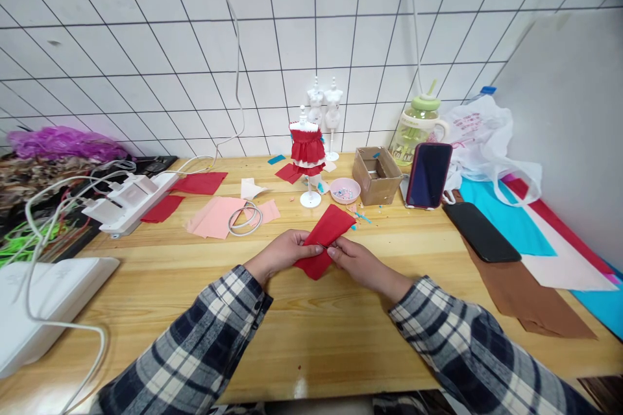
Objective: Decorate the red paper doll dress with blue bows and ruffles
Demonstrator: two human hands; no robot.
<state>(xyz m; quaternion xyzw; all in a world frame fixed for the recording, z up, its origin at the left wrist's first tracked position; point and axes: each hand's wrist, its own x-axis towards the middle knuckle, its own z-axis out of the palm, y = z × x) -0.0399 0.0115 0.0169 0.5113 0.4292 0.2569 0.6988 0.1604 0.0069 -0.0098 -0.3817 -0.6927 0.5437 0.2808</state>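
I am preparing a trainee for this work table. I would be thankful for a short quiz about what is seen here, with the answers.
1. True or false: the left hand and right hand both hold the red cloth.
2. The front mannequin wears: A) blue trousers, B) a red dress, C) nothing.
3. Fill in: the pink bowl stands between the front mannequin and the ____.

Key: 1 true; 2 B; 3 cardboard box.

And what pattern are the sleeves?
The sleeves are plaid: navy, grey and cream checks, clear in the head view.
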